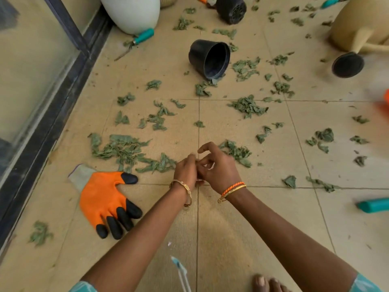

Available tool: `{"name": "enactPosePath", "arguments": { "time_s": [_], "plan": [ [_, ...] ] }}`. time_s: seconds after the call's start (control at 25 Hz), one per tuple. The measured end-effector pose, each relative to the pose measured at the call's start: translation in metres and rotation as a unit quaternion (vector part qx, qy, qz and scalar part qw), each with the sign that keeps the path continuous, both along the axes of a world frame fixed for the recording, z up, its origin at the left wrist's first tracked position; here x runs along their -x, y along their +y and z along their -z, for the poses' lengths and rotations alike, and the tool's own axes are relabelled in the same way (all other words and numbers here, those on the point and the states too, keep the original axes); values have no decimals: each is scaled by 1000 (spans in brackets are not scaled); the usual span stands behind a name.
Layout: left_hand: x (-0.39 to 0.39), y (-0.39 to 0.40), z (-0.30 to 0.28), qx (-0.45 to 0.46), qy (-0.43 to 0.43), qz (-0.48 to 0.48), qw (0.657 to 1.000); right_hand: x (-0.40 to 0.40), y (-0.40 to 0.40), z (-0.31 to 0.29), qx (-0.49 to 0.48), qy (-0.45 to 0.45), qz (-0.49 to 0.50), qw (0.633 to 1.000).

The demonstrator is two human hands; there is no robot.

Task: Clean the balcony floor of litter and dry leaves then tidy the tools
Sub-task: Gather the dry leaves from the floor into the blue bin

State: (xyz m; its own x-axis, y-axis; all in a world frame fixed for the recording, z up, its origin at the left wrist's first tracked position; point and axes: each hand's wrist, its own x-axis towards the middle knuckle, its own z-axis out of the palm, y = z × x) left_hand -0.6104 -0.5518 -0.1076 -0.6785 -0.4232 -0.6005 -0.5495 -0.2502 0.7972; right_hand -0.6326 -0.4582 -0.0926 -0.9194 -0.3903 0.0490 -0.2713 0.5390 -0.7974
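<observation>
Dry green leaves lie scattered over the beige tiled floor, with a dense patch left of my hands and another pile farther out. My left hand and my right hand meet low over the floor at the centre. The left fingers are bunched against the right hand's fingers, and their tips are hidden. My right fingers are curled and apart. An orange glove with black fingertips lies flat on the floor to the left of my left forearm.
Two black pots lie tipped over, one nearer and one at the far wall. Teal-handled tools lie by the white planter and at the right edge. A beige watering can stands far right. A sliding door frame runs along the left.
</observation>
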Motion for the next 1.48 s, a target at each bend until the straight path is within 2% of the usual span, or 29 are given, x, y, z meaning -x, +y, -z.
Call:
{"name": "enactPosePath", "arguments": {
  "time_s": [0.08,0.16,0.24,0.32,0.36,0.44,0.56,0.64,0.72,0.8,0.96,1.08,1.16,1.24,1.36,1.48],
  "plan": [
    [2,-6,-7,-100,-25,-9,995,2,1,-1,-25,11,-20,999],
    [5,-12,-13,-160,-27,-5,987,2,4,-4,-15,23,-35,999],
    [5,-16,-17,-170,-42,-2,985,7,15,-11,34,32,-15,999],
    [2,-23,-17,-149,-59,-6,987,27,38,-20,76,17,64,995],
    [1,-29,-19,-132,-63,-5,989,42,52,-23,62,6,103,993],
    [-3,-45,-23,-115,-67,-2,991,70,78,-16,-66,-36,127,989],
    [-10,-54,-25,-127,-76,-1,989,75,87,10,-233,-115,42,965],
    [-11,-50,-20,-133,-83,27,987,63,83,29,-267,-71,-3,961],
    [-7,-42,-15,-135,-77,50,987,54,85,42,-234,22,19,972],
    [-2,-34,-13,-128,-61,54,988,52,92,45,-187,78,66,977],
    [5,-17,-6,-138,-43,73,987,50,106,41,-118,44,198,972],
    [6,-7,-5,-115,-49,118,985,36,104,20,0,10,308,951],
    [7,-2,-9,-79,-48,143,985,20,98,4,65,21,337,939],
    [7,4,-13,-55,-42,172,983,3,85,-6,96,1,289,952],
    [5,13,-10,-47,-41,213,975,-23,51,-5,70,-44,127,988],
    [-1,19,-1,-18,-67,208,976,-33,30,5,17,-12,91,996]
  ]
}}
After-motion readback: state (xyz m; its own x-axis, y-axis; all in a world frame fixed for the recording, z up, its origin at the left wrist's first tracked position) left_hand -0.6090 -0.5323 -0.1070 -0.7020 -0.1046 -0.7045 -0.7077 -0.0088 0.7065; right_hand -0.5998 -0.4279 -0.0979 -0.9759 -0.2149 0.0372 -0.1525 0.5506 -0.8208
